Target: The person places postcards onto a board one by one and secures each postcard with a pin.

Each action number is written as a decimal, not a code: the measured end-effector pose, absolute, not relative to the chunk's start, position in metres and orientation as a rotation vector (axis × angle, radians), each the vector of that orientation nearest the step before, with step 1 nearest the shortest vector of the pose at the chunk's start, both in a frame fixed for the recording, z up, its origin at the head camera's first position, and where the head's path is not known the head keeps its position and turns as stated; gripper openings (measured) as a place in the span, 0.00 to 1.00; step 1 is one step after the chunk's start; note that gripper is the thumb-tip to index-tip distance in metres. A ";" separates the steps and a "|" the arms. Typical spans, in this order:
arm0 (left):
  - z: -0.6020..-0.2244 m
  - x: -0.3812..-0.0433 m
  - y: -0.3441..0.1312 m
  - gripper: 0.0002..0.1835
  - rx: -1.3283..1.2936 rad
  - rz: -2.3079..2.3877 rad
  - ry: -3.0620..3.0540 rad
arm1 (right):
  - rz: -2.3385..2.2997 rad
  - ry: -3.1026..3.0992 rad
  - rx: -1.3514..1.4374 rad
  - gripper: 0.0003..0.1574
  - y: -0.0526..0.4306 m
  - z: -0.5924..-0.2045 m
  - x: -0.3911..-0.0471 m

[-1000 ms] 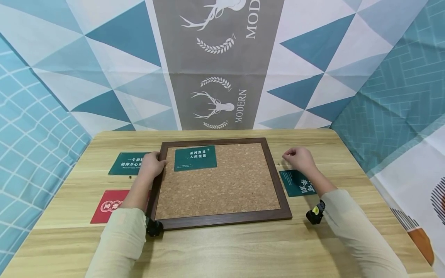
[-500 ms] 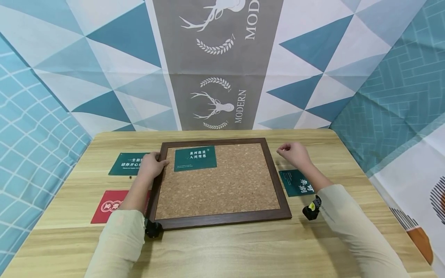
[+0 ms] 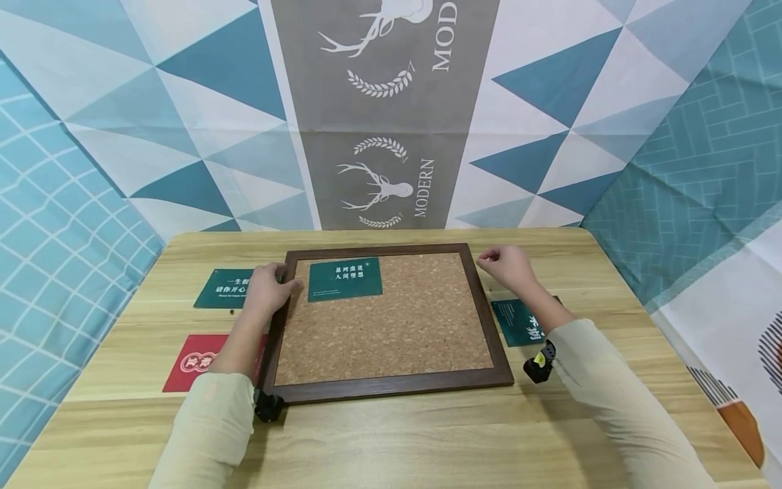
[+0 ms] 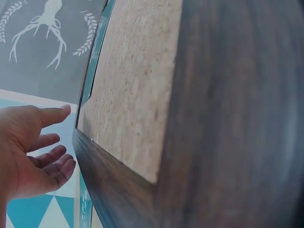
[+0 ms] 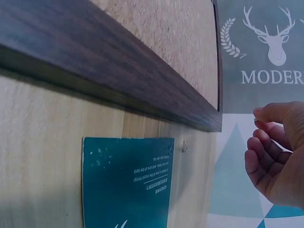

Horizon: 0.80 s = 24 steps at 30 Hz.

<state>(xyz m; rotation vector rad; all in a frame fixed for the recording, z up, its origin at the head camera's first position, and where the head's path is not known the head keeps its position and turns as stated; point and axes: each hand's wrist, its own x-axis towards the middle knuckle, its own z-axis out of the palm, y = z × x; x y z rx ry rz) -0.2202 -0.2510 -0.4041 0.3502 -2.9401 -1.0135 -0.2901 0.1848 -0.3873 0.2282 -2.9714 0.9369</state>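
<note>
A cork board (image 3: 391,333) in a dark brown wooden frame lies on the table, with a green card (image 3: 345,280) flat on its upper left part. My left hand (image 3: 269,292) is over the frame's left side; in the left wrist view its fingers are loosely bent and hold nothing. Above the frame's upper right corner, my right hand (image 3: 510,268) pinches a tiny shiny thumbtack (image 5: 256,119) between thumb and index finger, mostly hidden by the fingertips. Another thumbtack (image 5: 185,147) sits on the table beside the right-hand green card (image 5: 128,180).
Left of the board lie a green card (image 3: 222,288) and a red card (image 3: 194,363), both partly covered by the left arm. A small dark thumbtack (image 3: 232,312) is between them. Wood-grain table (image 3: 397,441) extends in front; a patterned cloth (image 3: 232,102) hangs behind.
My right hand has moved left and slightly away from me, from over the table to the frame's upper right corner, still pinching. The left hand and board have stayed in place.
</note>
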 end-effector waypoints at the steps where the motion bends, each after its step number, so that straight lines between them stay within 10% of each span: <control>1: -0.404 -0.220 -0.251 0.31 0.349 -1.011 -2.940 | 0.931 -2.971 0.230 0.16 0.184 -0.387 -0.290; 24: -0.406 -0.220 -0.247 0.31 0.279 -1.031 -2.904 | 0.983 -2.958 0.283 0.14 0.160 -0.383 -0.289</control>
